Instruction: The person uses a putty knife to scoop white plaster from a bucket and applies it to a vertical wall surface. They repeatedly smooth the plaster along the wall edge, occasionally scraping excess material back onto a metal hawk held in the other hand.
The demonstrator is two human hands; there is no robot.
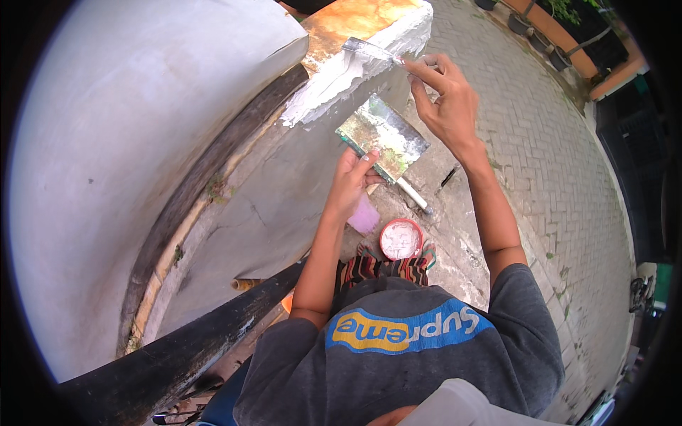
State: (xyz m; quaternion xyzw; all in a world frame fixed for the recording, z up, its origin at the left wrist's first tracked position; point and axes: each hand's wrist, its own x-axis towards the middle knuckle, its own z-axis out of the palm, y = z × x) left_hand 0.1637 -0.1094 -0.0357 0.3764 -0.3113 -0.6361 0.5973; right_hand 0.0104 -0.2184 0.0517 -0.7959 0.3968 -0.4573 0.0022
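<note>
My right hand [451, 103] is closed on the handle end of a putty knife [371, 50], its blade lying against the wet white putty [334, 85] on the top edge of the low wall [263, 177]. Below it, my left hand [352, 177] grips a flat, rectangular putty board [380, 135] by its near edge, with my thumb on top. White putty is smeared over the board's face. A red tub [401, 239] of white putty stands on the ground by my legs. Bare orange-brown surface [341, 25] shows beside the coated strip.
A curved grey-white surface [142, 142] rises at the left, bordered by a dark band. A thick black pole [192, 348] crosses the lower left. A white stick-like handle [413, 195] shows below the board, near a pink piece [364, 215]. Brick paving [540, 177] stretches rightward; potted plants [518, 25] line the far side.
</note>
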